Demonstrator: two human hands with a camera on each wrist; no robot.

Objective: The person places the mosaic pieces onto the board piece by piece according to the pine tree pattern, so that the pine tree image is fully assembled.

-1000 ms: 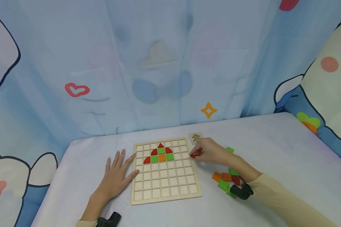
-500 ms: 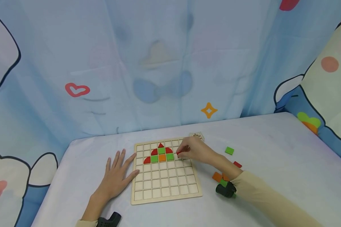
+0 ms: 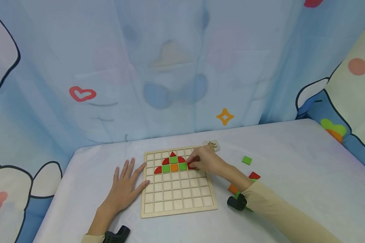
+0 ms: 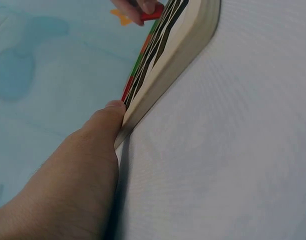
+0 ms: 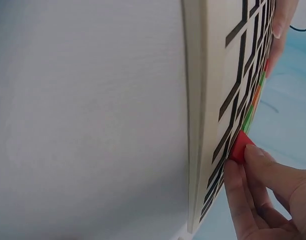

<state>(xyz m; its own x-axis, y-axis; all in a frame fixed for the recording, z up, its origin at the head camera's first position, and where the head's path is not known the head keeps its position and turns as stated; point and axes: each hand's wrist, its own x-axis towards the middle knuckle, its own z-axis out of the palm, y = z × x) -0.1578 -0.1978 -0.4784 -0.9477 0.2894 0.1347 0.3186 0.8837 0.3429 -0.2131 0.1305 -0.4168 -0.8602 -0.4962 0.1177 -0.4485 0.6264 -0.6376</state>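
Note:
A wooden grid board (image 3: 179, 194) lies on the table, bearing red, green and orange tiles in its upper rows. My right hand (image 3: 208, 162) is over the board's right part, pinching a red tile (image 5: 239, 146) between thumb and fingers. In the right wrist view that tile is tilted at the grid, beside a green tile (image 5: 248, 119). My left hand (image 3: 123, 190) lies spread at the board's left edge; its thumb (image 4: 110, 117) touches the side of the board in the left wrist view.
A small pattern card (image 3: 213, 145) lies behind the right hand. Loose tiles lie right of the board, among them a green tile (image 3: 247, 160), a red tile (image 3: 254, 175) and an orange tile (image 3: 233, 189), some hidden under the right forearm. A blue curtain (image 3: 176, 67) hangs behind the table.
My right hand has moved left with the red tile, from the board's right edge to a cell beside the green tile. The left hand stays where it was.

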